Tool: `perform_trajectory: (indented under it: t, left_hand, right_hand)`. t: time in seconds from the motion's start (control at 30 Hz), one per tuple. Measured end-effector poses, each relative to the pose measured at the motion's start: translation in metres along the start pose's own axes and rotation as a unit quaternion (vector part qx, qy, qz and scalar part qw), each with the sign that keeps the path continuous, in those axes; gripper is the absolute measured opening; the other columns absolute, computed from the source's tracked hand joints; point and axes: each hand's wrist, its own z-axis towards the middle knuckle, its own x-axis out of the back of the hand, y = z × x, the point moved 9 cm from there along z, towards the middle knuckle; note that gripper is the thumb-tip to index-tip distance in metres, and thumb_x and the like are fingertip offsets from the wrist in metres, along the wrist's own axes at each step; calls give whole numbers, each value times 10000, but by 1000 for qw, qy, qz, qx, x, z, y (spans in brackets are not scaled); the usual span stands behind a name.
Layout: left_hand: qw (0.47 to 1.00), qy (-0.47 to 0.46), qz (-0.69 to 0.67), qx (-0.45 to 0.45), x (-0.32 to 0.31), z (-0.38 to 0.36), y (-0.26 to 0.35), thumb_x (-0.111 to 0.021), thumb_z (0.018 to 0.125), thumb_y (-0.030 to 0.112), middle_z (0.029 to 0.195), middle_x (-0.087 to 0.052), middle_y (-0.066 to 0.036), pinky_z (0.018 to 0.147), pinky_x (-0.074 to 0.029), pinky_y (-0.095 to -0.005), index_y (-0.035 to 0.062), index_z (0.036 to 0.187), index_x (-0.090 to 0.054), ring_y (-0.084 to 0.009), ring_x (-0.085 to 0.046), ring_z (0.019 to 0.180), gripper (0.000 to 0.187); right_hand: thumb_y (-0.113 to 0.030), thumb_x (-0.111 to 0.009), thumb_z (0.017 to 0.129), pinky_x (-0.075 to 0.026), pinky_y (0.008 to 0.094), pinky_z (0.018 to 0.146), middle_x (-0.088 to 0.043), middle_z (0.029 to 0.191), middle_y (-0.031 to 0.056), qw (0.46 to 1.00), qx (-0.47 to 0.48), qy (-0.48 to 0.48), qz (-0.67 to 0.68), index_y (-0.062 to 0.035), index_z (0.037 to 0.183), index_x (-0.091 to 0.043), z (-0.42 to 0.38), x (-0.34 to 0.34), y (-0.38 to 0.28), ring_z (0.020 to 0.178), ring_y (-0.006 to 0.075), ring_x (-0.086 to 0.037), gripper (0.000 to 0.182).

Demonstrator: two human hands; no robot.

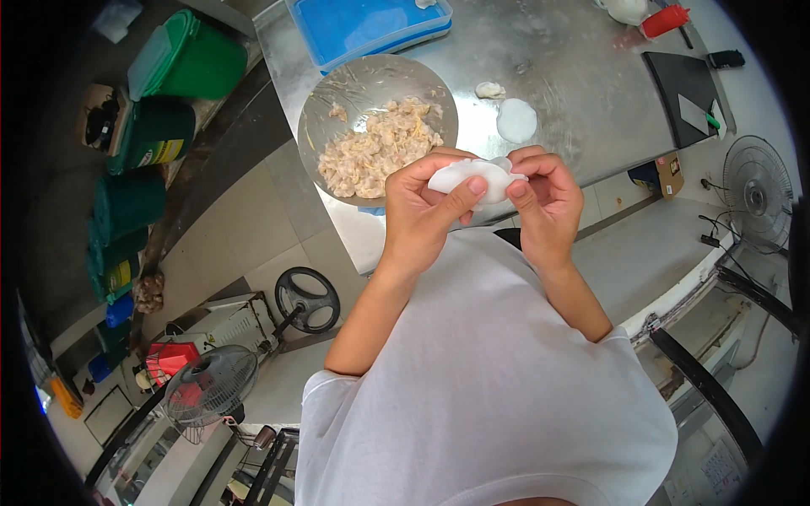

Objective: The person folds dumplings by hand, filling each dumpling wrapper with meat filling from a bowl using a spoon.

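Note:
Between both hands, close to my shirt front, is a folded white dumpling wrapper (449,174). My left hand (420,207) grips one end, with its thumb pressed along the near face. At the other end, my right hand (547,207) pinches the edge between thumb and fingers. Whether filling lies inside the fold is hidden. Beside my left hand stands a wide metal bowl (342,88) with a pale, chunky filling (380,148) in it. Beyond my hands, a small stack of round white wrappers (516,121) lies on the steel table, near a small whitish lump, perhaps a formed dumpling (489,89).
A clear container with a blue base (371,34) sits at the steel table's (574,93) far left. To the right are a red squeeze bottle (665,21) and a black board (688,97). Green bins (198,63) line the left side; a fan (757,185) stands at right.

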Motion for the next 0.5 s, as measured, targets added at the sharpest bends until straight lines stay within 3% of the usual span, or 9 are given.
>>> perform_trajectory:
  t: [0.17,0.27,0.4,0.5]
  left_hand:
    - [1000,-4,21,10,1,2,-1,-703,880,92,1020,-657,-101,550,-468,-232,-25,1033,-657,-117,-611,784,199]
    - [999,-16,31,2,0,3,1,-700,881,90,1013,-657,-100,550,-468,-234,-23,1041,-656,-117,-608,782,201]
    - [999,-15,41,-11,0,4,1,-698,883,95,982,-659,-99,548,-468,-232,-19,1033,-655,-111,-605,767,193]
    - [998,42,40,-27,0,4,9,-711,881,114,956,-666,-98,539,-471,-230,-16,1027,-657,-109,-605,724,203]
  right_hand:
    - [-129,-717,890,-438,261,845,-586,1005,71,1000,1,-6,-2,10,1022,-577,4,-1,0,922,123,-544,238]
    - [-141,-715,892,-434,264,841,-586,1003,63,995,-89,4,48,1,994,-585,5,-2,7,919,115,-535,218]
    - [-148,-702,903,-434,266,841,-582,998,51,998,-49,-23,-10,-7,982,-586,6,1,8,914,113,-533,199]
    - [-150,-692,910,-432,263,824,-581,987,49,999,-10,-18,-33,-9,981,-586,8,1,3,904,116,-533,190]
